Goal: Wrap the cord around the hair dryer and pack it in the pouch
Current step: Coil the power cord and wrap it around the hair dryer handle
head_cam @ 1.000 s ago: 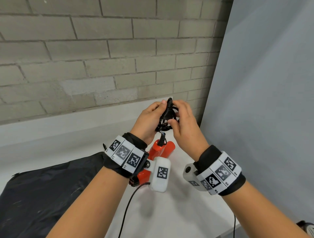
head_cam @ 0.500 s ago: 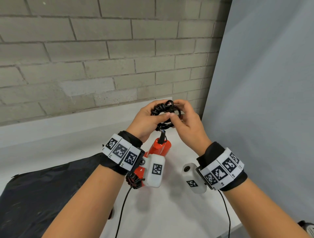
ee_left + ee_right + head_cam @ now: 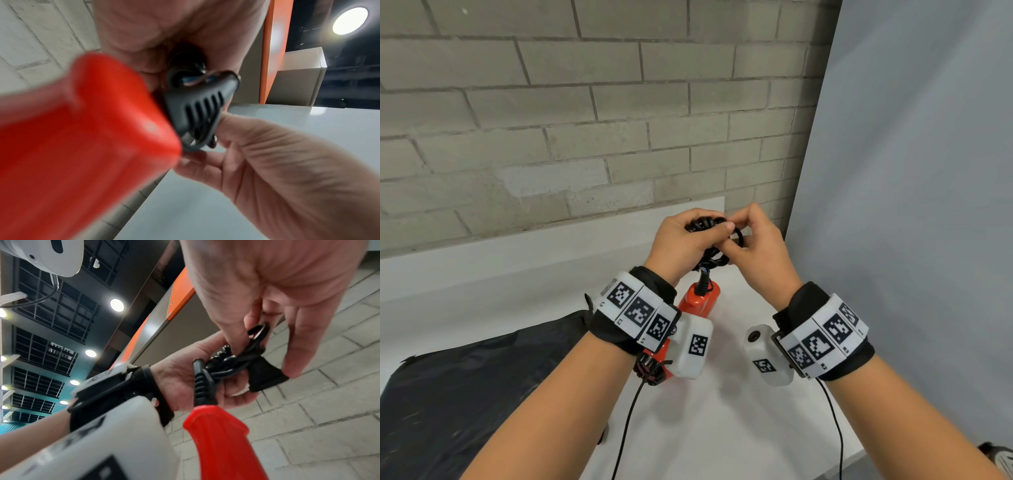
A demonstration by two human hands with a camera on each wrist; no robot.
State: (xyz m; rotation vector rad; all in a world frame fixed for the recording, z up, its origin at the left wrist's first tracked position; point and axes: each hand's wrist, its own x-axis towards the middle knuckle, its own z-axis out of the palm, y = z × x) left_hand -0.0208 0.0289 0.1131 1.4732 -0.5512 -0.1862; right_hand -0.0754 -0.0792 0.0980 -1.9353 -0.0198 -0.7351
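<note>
From the head view, we are holding one bundle of black cord [image 3: 710, 240] up above the far right corner of the white table [image 3: 722, 428]. Our left hand [image 3: 683, 243] is curling round the coils, and our right hand [image 3: 760, 253] is pinching a loop of it with thumb and fingers. One red dryer [image 3: 700, 298] is hanging below the bundle, between our two wrists, partly hidden by the left wrist camera. One black pouch [image 3: 465, 394] is lying flat at the table's near left edge, well apart from the hands.

From the left wrist, we are seeing the dryer's [image 3: 82, 138] red handle large and blurred, with the ribbed black cord collar [image 3: 201, 112] at its end. The right hand's [image 3: 287, 162] fingers are touching that collar from below.

From the right wrist, our left hand [image 3: 185, 374] is gripping the knotted coils [image 3: 230, 363] and the ribbed collar. Our right hand [image 3: 277, 296] is pinching one loop. One black plug [image 3: 265, 378] is sticking out beside a right fingertip [image 3: 292, 371]. The red handle [image 3: 222, 443] is pointing down toward us.
</note>
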